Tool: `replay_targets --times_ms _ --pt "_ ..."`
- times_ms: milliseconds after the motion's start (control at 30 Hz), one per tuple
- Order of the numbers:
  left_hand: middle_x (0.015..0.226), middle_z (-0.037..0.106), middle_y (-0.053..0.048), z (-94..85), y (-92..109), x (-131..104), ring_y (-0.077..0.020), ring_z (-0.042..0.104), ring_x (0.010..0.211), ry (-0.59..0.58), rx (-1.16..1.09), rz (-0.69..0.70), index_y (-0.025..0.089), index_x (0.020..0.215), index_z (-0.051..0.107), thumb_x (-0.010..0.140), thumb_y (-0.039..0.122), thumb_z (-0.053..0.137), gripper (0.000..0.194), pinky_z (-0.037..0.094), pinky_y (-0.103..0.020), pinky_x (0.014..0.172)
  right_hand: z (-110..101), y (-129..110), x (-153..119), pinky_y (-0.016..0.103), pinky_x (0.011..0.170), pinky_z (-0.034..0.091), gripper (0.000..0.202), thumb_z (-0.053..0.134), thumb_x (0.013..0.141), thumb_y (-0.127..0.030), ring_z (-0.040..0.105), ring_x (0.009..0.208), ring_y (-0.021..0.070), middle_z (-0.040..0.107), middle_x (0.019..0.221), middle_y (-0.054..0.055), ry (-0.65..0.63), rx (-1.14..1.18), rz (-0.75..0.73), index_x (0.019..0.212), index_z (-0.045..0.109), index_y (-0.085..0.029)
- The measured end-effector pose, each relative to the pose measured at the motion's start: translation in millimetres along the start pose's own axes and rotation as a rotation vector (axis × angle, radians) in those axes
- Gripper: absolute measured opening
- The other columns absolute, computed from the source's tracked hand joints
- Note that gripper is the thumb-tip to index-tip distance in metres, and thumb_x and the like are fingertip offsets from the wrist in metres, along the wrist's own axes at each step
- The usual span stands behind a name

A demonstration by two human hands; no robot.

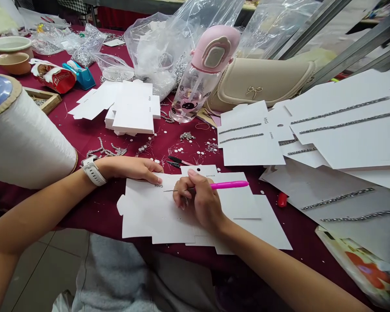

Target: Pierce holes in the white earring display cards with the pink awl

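My right hand [199,201] is closed around an awl with a pink handle [230,185]. Its thin metal needle points left, over a white jewelry display card [146,208] printed "MNG". Along that card's upper edge lies my left hand [141,169], thumb on the printed face and fingers curled at the edge, partly hidden. Under and right of my right hand, more white cards [263,225] overlap, one with a slit. Just beyond the cards are dark-tipped scissors or tweezers [175,161], only partly showing.
Cards carrying paired silver chains [253,151] are piled at right. Behind stand a pink-lidded bottle [188,95], a beige bag [260,80] and a blank card stack [133,108]. A large white thread cone [26,134] is at left. Loose chains [107,149] lie on the maroon cloth [84,134].
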State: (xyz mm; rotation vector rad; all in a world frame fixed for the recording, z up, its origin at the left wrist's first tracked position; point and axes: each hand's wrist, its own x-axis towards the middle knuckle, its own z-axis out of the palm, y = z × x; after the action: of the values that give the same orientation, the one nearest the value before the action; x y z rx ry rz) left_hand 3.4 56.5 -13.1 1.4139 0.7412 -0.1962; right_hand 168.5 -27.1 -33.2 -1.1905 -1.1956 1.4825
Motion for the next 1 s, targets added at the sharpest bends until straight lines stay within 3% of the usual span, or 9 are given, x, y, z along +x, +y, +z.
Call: replay_targets --times_ms 600,800,1000 --pt "0.076 0.059 0.001 1.4 -2.3 0.2 -0.0103 0.052 0.061 0.012 -0.015 0.005 0.016 0.091 0.053 0.073 0.037 0.056 0.028 0.04 -0.021 0.056 4.2 2.2 -4.0 0.026 0.043 0.032 0.048 0.03 0.081 -0.049 0.036 0.037 0.0095 0.039 0.038 -0.001 0.013 -0.172 -0.069 0.041 0.028 -0.021" --pt "0.078 0.059 0.0 2.7 -1.9 1.2 -0.0089 0.051 0.057 0.02 -0.023 0.01 0.016 0.095 0.053 0.073 0.034 0.056 0.029 0.039 -0.021 0.054 6.8 4.8 -4.7 0.027 0.047 0.032 0.048 0.027 0.084 -0.044 0.036 0.041 0.0096 0.038 0.04 -0.001 -0.085 -0.358 -0.158 0.042 0.03 -0.021" --pt "0.073 0.06 -0.001 3.3 1.0 -1.2 -0.008 0.05 0.051 0.013 -0.024 0.02 0.015 0.092 0.053 0.075 0.032 0.053 0.025 0.038 -0.02 0.049 2.5 1.8 -9.3 0.027 0.041 0.029 0.045 0.034 0.081 -0.042 0.034 0.037 0.0094 0.034 0.038 -0.002 0.055 -0.093 -0.183 0.041 0.028 -0.021"
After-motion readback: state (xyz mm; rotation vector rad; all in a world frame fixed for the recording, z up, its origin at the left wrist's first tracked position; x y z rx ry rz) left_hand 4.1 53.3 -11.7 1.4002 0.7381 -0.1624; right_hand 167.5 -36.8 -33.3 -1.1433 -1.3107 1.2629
